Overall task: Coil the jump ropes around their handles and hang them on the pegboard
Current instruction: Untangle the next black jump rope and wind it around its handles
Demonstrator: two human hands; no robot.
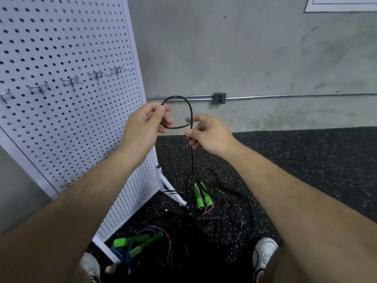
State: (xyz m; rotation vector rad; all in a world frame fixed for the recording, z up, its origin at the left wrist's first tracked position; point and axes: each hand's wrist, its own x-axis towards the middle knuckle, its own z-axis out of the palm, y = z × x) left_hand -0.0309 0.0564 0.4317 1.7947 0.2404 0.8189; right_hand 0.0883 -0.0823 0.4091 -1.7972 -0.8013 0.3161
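Left hand [149, 123]: the black rope [184, 101] is pinched between thumb and fingers.
Right hand [208, 133]: the same rope is pinched in the fingertips.
Rope: a loop is held between the hands; the rest hangs below the right hand.
Green handles [201, 194]: seen on the floor, below both hands.
Pegboard [71, 111]: stood left of the left hand.

Single head-worn wide-angle view, forward and down, near the pegboard [61, 129] and floor [306, 160]
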